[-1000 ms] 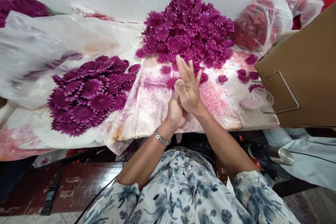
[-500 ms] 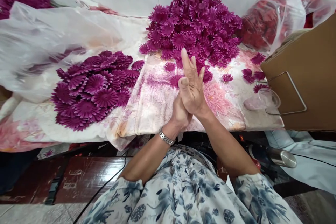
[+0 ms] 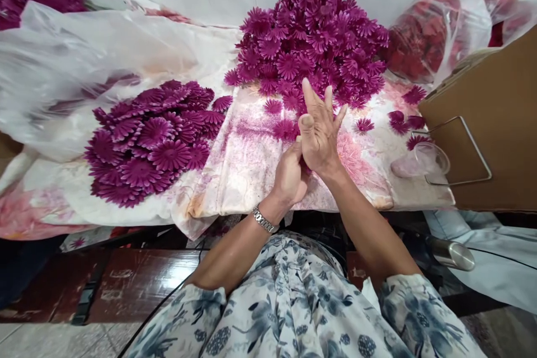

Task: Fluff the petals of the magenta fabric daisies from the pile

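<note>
My right hand is held up over the table's front edge with its fingers stretched out and slightly spread. My left hand, with a metal watch on the wrist, is curled closed and pressed against the right palm. A sliver of purple shows between them, apparently a flower piece. Just beyond the fingertips rises a big heap of purple fabric flowers. A flatter pile of larger purple flowers lies to the left. A few loose flowers are scattered to the right.
A pink floral cloth covers the table. A crumpled clear plastic sheet lies at the back left, a bag of red flowers at the back right. A cardboard box with a wire frame and a clear cup stand at the right.
My right fingers have spread apart a little and the hands have shifted slightly right. The left hand has loosened from under the right palm.
</note>
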`<move>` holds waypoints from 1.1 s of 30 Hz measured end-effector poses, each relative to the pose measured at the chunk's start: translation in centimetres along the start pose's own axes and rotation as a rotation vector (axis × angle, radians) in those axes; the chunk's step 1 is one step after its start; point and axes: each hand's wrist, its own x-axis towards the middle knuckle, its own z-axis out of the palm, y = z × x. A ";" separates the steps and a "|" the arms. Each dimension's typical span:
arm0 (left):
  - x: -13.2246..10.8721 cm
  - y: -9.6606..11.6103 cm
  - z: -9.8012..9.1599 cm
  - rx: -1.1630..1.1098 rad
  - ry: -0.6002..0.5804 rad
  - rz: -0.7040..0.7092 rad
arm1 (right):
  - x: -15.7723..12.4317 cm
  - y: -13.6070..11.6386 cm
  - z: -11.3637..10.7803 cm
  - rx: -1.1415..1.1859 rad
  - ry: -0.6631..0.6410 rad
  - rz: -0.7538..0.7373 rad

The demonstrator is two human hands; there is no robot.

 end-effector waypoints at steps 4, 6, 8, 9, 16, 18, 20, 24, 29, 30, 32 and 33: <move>0.6 1.4 -0.6 -0.030 -0.048 -0.012 | -0.4 0.6 -1.7 0.190 -0.014 0.045; 0.7 2.2 -1.0 0.005 -0.101 -0.025 | -1.3 0.3 -2.8 0.317 -0.059 0.073; 0.6 2.6 -1.4 0.042 -0.114 -0.004 | -2.2 0.1 -3.5 0.348 -0.114 0.058; 0.6 2.7 -1.5 0.051 -0.103 0.008 | -2.6 0.0 -3.7 0.329 -0.145 0.033; -0.6 2.3 -1.3 0.075 -0.198 -0.003 | -4.0 0.7 -2.9 0.217 -0.098 0.043; -0.8 2.2 -1.7 0.128 -0.245 -0.016 | -4.0 1.2 -2.8 0.304 -0.075 0.140; -0.8 2.3 -2.1 0.187 -0.272 -0.016 | -4.1 1.5 -2.8 0.457 -0.105 0.239; -0.5 2.2 -2.8 0.292 -0.203 0.054 | -4.2 1.8 -3.1 0.592 -0.175 0.331; -0.6 2.1 -2.7 0.340 -0.128 0.119 | -4.5 1.8 -3.3 0.622 -0.178 0.373; -0.7 2.1 -2.7 0.353 -0.113 0.118 | -4.6 1.8 -3.3 0.665 -0.168 0.405; -0.7 2.1 -2.7 0.380 -0.090 0.107 | -4.5 1.9 -3.2 0.766 -0.170 0.470; -0.8 2.1 -2.8 0.387 -0.087 0.102 | -4.5 1.9 -3.1 0.810 -0.176 0.496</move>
